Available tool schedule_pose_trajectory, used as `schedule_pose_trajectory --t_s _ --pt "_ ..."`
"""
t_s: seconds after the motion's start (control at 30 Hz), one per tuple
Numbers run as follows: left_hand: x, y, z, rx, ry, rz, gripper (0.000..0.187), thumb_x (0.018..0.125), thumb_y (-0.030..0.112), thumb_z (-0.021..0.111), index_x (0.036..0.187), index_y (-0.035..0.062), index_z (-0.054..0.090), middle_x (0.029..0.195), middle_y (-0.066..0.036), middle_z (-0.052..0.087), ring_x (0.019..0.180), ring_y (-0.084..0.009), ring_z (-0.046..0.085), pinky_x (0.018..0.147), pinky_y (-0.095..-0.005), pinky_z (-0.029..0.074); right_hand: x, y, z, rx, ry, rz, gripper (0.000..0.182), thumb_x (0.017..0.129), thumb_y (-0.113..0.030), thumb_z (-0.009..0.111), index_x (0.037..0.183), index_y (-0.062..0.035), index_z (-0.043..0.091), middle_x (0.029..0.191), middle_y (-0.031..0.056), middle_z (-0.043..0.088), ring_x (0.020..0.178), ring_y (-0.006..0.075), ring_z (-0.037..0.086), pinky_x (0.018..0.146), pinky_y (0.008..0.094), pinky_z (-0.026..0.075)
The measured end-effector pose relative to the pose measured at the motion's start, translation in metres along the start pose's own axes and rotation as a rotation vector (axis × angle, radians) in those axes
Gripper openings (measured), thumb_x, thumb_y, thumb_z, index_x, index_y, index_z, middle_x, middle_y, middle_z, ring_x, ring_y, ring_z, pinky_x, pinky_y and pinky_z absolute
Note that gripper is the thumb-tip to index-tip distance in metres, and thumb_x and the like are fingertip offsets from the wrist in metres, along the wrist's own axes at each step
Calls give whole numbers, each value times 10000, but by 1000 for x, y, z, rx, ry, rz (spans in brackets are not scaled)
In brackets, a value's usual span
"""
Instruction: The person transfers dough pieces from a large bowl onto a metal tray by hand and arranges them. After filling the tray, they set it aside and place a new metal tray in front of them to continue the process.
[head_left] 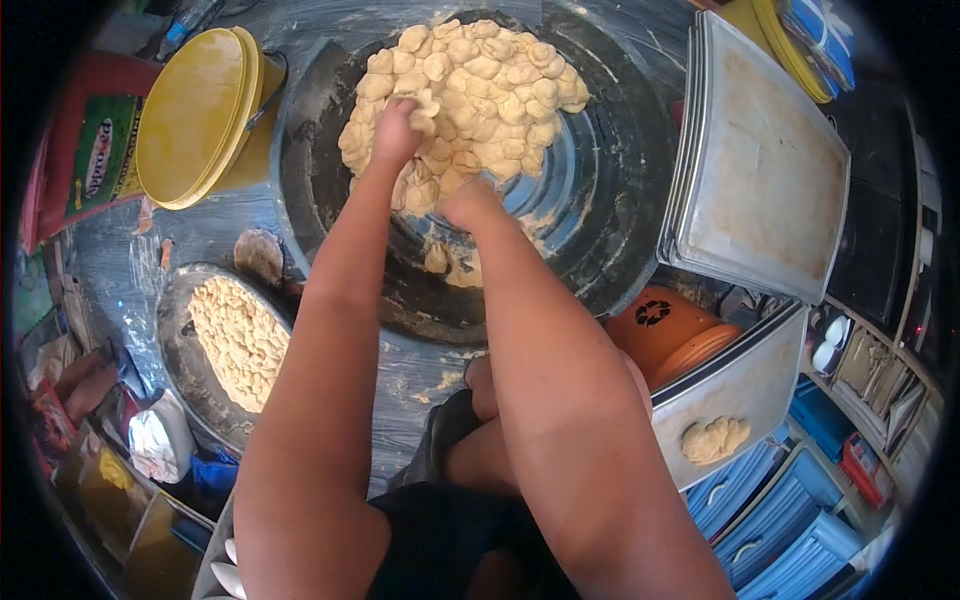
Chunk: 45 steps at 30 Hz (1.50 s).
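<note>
A big heap of lumpy, pale dough pieces (490, 90) fills the far side of a wide dark round basin (610, 200). My left hand (398, 132) is at the left part of the heap, its fingers closed on a piece of dough (427, 108). Lower down, my right hand (472, 205) is curled at the near edge of the heap, fingers pressed into the dough and partly hidden. A small dough scrap (436, 257) and floury smears lie on the basin floor below my hands.
Left stand a yellow lidded bucket (195, 115) and a smaller round pan (180, 350) of small dough bits. Right are stacked metal trays (770, 160) and an orange bin (665, 330). A dough lump (715, 440) rests on another tray (680, 410), near blue slatted crates (790, 520).
</note>
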<state>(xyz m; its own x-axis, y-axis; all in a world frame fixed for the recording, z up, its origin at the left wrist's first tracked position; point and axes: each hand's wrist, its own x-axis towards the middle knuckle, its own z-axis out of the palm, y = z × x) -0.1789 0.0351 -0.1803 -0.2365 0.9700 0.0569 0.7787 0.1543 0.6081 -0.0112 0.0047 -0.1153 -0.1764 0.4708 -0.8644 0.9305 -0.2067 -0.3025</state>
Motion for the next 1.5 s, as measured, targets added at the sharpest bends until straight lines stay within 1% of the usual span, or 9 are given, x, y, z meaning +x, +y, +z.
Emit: schedule_pose_trajectory --t_s 0.13,0.2,0.33,0.4,0.57,0.7,0.77,1.13,1.5 --pt "-66 41 -57 -357 -21 -303 468 603 16 673 1060 13 570 1077 -169 562 1020 -331 542 864 -351 433 -4 0 -5 640 -108 -96 800 772 -489 596 1414 -156 253 1464 159 206 1336 363 218 953 709 202" --pt "-103 86 -88 -744 -126 -572 504 622 -45 636 1112 -2 523 1064 -108 568 970 -208 560 848 -313 439 -71 -31 -32 1028 -123 207 685 762 -616 571 1192 -88 500 1122 113 575 1012 297 555 832 560 410" --pt "-148 103 -86 -838 -55 -462 491 642 -32 627 1107 8 474 1059 -107 548 982 -205 538 845 -309 435 -69 -14 -26 1171 -794 -101 611 775 -604 577 1158 -132 515 1152 102 544 1047 271 532 848 549 409" --pt "-148 104 -87 -205 -21 -98 596 623 21 652 1164 -14 404 1175 -165 452 1101 -266 462 926 -343 383 -72 -13 -22 1173 -738 -166 584 772 -574 602 1141 -125 536 1106 89 573 1006 243 554 830 476 438" --pt "-120 134 -95 -314 8 -130 917 581 97 697 1351 47 203 1248 -199 350 1154 -344 386 997 -404 332 -74 -11 -24 1418 -580 -357 375 772 -239 698 1095 -94 574 1033 85 612 948 173 581 821 302 481" --pt "-81 132 -152 -661 -275 -127 826 645 62 714 1363 74 305 1314 -143 291 1066 -276 468 867 -358 459 -71 -7 -28 1592 -625 -375 453 773 -145 665 1176 -56 480 1103 105 557 970 241 577 818 420 501" --pt "-48 86 -146 -222 106 159 700 686 110 704 1313 59 397 1254 -157 370 1039 -269 479 808 -337 486 -61 -11 -25 1592 -640 -362 465 764 -128 664 1179 -77 460 1086 112 555 970 260 576 759 427 525" --pt "60 -22 -15 -85 -214 -487 1008 540 603 751 1369 195 351 1430 -278 15 1302 -454 181 1040 -489 268 -64 -10 -28 1295 -717 -232 535 740 -44 647 1217 -79 407 1116 148 525 986 288 564 676 449 552" --pt "50 2 -7 279 -190 -570 551 715 288 694 1221 201 497 1372 -165 216 1189 -450 335 920 -508 402 -55 -3 -32 1304 -659 -237 543 749 -56 656 1228 -80 404 1107 137 538 958 281 575 694 441 547"
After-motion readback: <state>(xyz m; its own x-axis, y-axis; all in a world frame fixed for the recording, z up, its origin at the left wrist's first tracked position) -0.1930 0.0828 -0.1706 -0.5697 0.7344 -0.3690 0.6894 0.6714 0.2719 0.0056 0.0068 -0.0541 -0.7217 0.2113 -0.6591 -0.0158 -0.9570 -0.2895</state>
